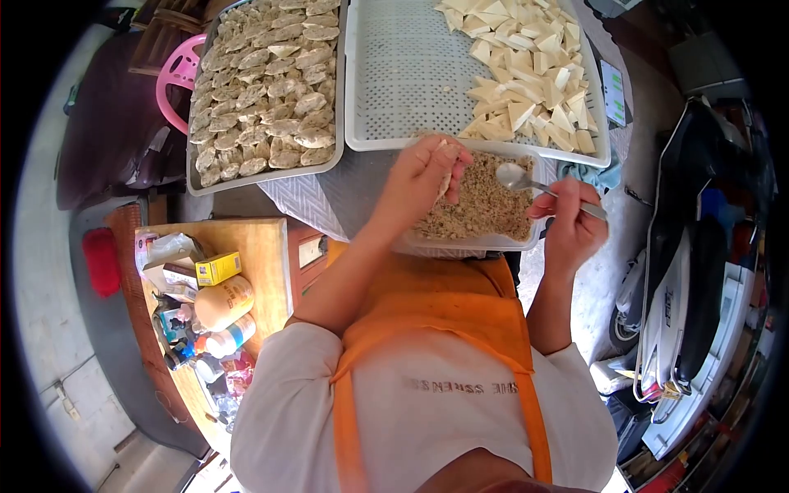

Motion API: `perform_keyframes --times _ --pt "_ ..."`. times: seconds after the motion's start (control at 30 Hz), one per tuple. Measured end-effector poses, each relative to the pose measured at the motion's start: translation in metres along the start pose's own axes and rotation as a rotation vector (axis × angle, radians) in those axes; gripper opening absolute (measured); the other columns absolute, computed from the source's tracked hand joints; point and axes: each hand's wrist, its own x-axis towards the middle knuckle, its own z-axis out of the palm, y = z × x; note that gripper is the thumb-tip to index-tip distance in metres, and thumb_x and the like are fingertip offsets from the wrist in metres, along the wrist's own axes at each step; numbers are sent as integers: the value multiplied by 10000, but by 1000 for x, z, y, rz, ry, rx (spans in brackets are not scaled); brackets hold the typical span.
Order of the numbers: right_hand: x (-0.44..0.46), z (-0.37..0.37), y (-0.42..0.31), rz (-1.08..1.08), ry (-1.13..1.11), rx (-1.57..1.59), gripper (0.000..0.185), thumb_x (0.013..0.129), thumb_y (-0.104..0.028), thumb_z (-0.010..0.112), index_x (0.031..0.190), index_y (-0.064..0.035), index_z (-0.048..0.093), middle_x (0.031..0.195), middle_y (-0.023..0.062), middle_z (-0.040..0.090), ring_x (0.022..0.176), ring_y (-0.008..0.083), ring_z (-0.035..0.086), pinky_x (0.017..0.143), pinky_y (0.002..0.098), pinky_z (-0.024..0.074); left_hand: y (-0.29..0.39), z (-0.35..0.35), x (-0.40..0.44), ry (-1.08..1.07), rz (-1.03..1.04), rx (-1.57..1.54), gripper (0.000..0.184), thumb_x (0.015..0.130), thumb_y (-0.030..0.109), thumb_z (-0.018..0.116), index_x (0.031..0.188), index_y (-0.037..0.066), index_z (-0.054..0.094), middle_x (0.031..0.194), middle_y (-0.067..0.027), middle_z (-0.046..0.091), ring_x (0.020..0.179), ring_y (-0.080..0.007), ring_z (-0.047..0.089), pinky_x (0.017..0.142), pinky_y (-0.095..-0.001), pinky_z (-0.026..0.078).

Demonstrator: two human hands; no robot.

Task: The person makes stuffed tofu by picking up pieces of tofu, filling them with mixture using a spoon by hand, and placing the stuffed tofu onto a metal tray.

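Observation:
My left hand (423, 177) is closed around a pale piece (445, 168), mostly hidden by the fingers, over the left side of a tub of brown crumbly filling (485, 201). In my right hand (571, 222) is a metal spoon (515, 176), its bowl above the filling near the tub's right side. Behind the tub lies a perforated grey tray (394, 74) with many pale triangular pieces (526, 66) heaped on its right part. To the left, a metal tray (339, 90) holds rows of filled pieces (263, 90).
A wooden table (267, 246) at the left carries jars, a yellow box (219, 268) and packets. Behind the left tray is a pink round-backed object (174, 78). A blue cloth (593, 174) lies right of the tub. A scooter (670, 320) stands farther right.

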Motion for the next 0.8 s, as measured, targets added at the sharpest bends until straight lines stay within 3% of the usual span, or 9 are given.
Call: perform_keyframes --times 0.13,0.23,0.33,0.53,0.63,0.8 --pt "-10 2 24 125 -125 -57 200 926 -68 556 763 33 613 582 45 587 482 78 555 444 207 462 -15 -14 5 -194 -134 -339 313 976 236 409 781 46 565 574 15 435 483 -79 412 425 -234 317" --pt "-18 7 32 214 -150 -46 212 920 -92 575 761 40 619 575 43 589 489 73 564 451 207 475 -13 -4 1 -65 -11 99 335 966 246 420 729 53 556 532 26 407 461 -69 385 415 -231 296" --pt "-19 10 34 246 -176 -84 211 922 -107 578 777 41 619 579 50 595 487 78 567 451 209 476 -2 -1 -1 -77 -135 46 323 958 245 428 735 51 558 542 27 425 436 -66 356 408 -224 283" --pt "-18 8 40 210 -191 -98 211 919 -109 583 775 40 625 568 49 602 487 67 573 455 200 480 3 2 2 -62 -171 -19 330 985 251 423 772 40 561 544 10 409 426 -57 356 372 -211 268" --pt "-19 8 39 210 -191 -88 211 918 -108 585 770 37 623 567 46 601 486 65 572 456 197 478 -9 -5 2 -106 -169 -179 333 959 191 389 676 64 510 535 13 397 431 -80 356 391 -223 262" --pt "-19 8 38 207 -190 -104 213 917 -110 589 762 33 619 566 46 600 488 62 571 455 195 476 2 -2 -2 -75 -222 -80 348 952 167 363 640 59 471 516 -10 424 398 -99 347 362 -242 245"
